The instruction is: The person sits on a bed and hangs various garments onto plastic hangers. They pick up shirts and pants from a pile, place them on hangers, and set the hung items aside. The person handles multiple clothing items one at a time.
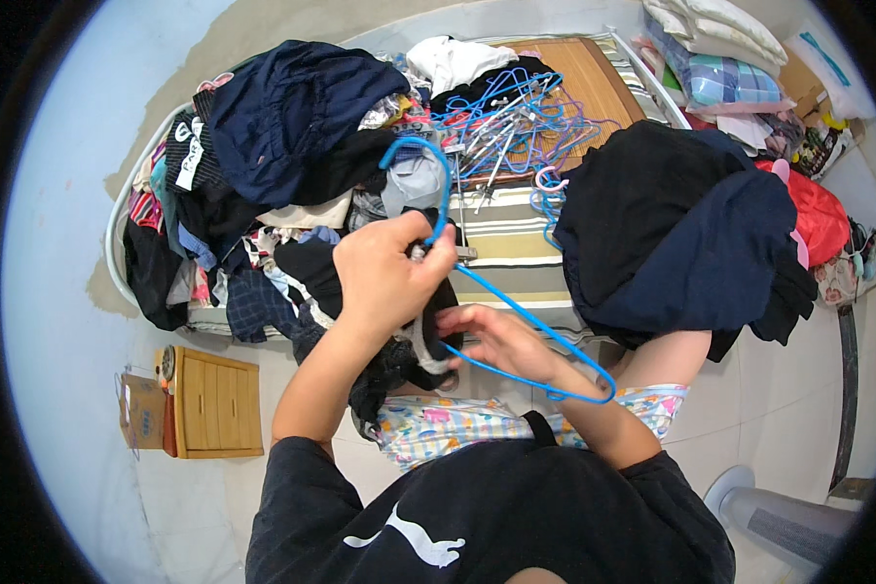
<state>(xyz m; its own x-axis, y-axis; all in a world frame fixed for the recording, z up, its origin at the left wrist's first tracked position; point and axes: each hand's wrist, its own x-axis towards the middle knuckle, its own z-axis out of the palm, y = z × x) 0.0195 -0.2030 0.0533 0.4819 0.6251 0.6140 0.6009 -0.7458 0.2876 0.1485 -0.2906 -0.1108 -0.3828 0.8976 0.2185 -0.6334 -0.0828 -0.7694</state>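
My left hand [389,268] is closed round the neck of a blue wire clothes hanger [535,316], and its hook stands up above my fist. Dark cloth is bunched beneath that hand. This is a black garment [370,365] with pale trim and a lacy-looking part, and it hangs down toward my lap. One end of the hanger reaches the garment; the other sticks out to the right over my right forearm. My right hand [501,341] is beside the garment's trimmed edge, fingers stretched and apart, with the fingertips at the cloth. Whether they pinch any of it is partly hidden.
Ahead is a bed with a striped sheet [511,238]. A clothes heap [292,117] fills its left, a tangle of hangers [516,122] lies on a bamboo mat [584,78], and dark clothes [681,234] are piled right. A wooden cabinet [214,399] stands left, a grey fan [788,526] lower right.
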